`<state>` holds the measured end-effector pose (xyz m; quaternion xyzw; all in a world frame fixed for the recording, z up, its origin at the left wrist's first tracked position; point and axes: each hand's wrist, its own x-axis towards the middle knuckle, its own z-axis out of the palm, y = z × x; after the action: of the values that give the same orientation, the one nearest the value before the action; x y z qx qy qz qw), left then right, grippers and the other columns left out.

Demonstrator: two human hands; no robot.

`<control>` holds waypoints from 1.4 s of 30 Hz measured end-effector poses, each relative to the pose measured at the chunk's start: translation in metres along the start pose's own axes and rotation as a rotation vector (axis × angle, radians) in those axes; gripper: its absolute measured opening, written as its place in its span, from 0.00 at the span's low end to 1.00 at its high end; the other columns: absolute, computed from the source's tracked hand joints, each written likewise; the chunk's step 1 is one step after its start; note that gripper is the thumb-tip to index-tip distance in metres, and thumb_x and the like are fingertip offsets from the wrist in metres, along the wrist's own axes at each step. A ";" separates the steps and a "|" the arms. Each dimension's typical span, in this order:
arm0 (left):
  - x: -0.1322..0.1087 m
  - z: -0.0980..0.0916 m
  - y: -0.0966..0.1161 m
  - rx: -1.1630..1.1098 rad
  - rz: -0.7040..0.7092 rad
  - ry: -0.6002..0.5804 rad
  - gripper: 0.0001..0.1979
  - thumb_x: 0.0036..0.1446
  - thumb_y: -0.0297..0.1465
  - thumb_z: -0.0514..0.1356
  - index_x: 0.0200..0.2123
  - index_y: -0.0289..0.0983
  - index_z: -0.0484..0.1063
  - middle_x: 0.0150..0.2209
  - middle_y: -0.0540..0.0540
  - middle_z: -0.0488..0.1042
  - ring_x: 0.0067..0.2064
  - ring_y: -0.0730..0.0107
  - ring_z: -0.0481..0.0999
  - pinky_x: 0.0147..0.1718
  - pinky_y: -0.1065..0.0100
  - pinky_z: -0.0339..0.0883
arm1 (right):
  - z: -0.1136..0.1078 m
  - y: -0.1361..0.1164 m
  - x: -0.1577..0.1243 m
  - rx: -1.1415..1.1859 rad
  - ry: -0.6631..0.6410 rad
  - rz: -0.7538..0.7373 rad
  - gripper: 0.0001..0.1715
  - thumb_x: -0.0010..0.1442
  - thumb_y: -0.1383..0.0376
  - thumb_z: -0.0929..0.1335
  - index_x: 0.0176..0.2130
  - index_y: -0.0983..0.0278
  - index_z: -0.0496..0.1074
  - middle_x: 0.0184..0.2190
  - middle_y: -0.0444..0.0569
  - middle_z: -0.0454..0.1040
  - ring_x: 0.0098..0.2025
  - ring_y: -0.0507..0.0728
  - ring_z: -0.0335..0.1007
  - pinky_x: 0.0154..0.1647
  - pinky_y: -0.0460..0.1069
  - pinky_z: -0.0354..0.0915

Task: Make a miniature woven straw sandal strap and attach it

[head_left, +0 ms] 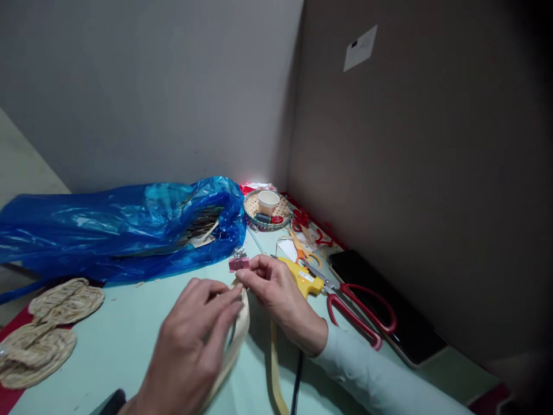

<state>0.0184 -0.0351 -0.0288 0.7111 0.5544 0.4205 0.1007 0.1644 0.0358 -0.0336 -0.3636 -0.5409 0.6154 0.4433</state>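
Note:
My left hand [196, 334] is closed around a looped tan strip [235, 340], fingertips pinching it near the top of the loop. My right hand [276, 294] pinches the same strip from the other side, right below a small pink binder clip [239, 262] that sits at the strip's upper end. Another length of the tan strip [276, 369] trails down toward the table's near edge. A black cord [297, 380] runs beside it under my right wrist.
A blue plastic bag [116, 230] holding long strips lies at the back left. Woven coils [47, 328] sit at the left. A yellow glue gun [305, 279], red-handled scissors [358, 308], orange scissors [302, 249], a dark phone [384, 305] and a small basket [266, 212] with a cup line the right wall.

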 end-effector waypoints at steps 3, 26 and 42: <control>0.006 -0.013 -0.002 -0.257 -0.352 0.057 0.09 0.60 0.39 0.62 0.31 0.44 0.81 0.40 0.46 0.79 0.44 0.58 0.76 0.44 0.66 0.66 | 0.004 -0.005 -0.007 0.041 -0.113 0.067 0.16 0.53 0.57 0.74 0.30 0.64 0.68 0.23 0.39 0.64 0.23 0.48 0.51 0.24 0.45 0.48; 0.000 -0.006 -0.008 -0.870 -0.823 -0.015 0.20 0.47 0.45 0.71 0.25 0.33 0.74 0.19 0.57 0.61 0.19 0.85 0.45 0.16 0.76 0.38 | 0.005 0.001 -0.013 -0.391 -0.231 -0.078 0.11 0.63 0.63 0.68 0.31 0.65 0.76 0.28 0.45 0.77 0.31 0.54 0.69 0.34 0.48 0.60; -0.005 0.006 -0.011 -0.615 -0.745 0.216 0.09 0.46 0.36 0.73 0.28 0.38 0.82 0.29 0.51 0.80 0.38 0.66 0.75 0.39 0.73 0.68 | 0.023 0.008 -0.043 -1.161 -0.144 -1.073 0.16 0.64 0.77 0.61 0.30 0.69 0.73 0.25 0.51 0.71 0.26 0.57 0.61 0.24 0.51 0.55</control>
<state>0.0149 -0.0335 -0.0411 0.3545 0.6283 0.5713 0.3913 0.1567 -0.0128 -0.0394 -0.1858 -0.9040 -0.0407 0.3829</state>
